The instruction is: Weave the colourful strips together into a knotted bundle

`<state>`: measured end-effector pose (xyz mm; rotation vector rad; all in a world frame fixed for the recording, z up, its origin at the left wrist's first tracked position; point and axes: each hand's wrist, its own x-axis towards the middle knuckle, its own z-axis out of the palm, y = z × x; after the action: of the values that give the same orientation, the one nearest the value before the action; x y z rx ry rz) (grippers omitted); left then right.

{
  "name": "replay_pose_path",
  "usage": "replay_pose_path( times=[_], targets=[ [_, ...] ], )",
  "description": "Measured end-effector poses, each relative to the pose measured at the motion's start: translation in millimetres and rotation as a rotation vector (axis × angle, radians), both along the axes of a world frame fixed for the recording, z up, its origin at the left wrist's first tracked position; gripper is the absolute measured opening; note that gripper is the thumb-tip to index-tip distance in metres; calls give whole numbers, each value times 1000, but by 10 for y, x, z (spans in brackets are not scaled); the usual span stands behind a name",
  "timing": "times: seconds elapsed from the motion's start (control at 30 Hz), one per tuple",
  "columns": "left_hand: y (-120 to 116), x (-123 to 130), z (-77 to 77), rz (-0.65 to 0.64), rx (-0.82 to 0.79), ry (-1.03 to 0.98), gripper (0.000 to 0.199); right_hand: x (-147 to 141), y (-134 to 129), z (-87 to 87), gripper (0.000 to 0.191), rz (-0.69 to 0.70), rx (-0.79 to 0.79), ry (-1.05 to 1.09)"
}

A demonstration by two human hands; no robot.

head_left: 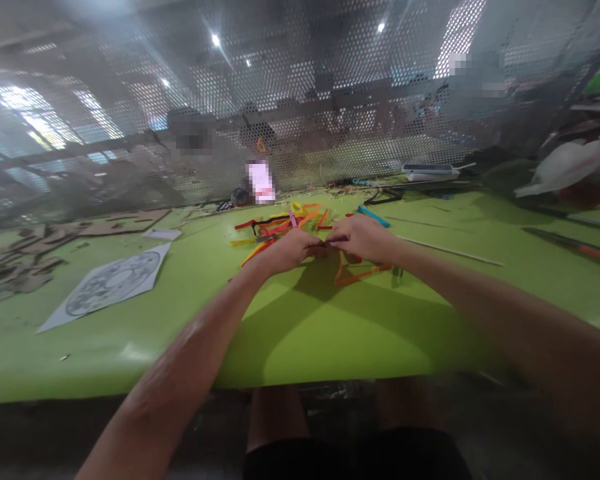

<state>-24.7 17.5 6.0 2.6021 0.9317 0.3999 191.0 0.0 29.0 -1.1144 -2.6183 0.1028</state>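
Over the green table (330, 347), my left hand (291, 251) and my right hand (366, 237) meet fingertip to fingertip. Both are closed in a pinch. Something small and dark, with a purplish tint, shows between the fingertips; its kind is too small and blurred to tell. Just beyond and left of my left hand lies a loose heap of coloured strips (270, 227), red, yellow, orange, black and pink. A bent orange strip (363, 275) lies beneath my right hand, partly hidden by it. Behind that hand is a blue strip (373, 216).
Printed paper (115, 280) and cardboard scraps (45, 243) lie to the left. A lit phone (261, 181) leans against the perforated metal screen (300, 133). A thin stick (453, 251), an orange-handled tool (590, 248) and a white plastic bag (563, 167) are on the right.
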Motion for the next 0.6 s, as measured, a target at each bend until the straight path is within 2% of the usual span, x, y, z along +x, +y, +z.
replay_pose_path(
  times=[0.13,0.47,0.6],
  targets=[
    [-16,10,36,9,68,94,29,6,-2,8,26,14,-6,-6],
    [9,6,17,-3,146,98,30,-8,51,-120,24,-8,18,75],
    [35,4,-11,7,133,109,30,-25,49,-122,24,-31,3,56]
  ],
)
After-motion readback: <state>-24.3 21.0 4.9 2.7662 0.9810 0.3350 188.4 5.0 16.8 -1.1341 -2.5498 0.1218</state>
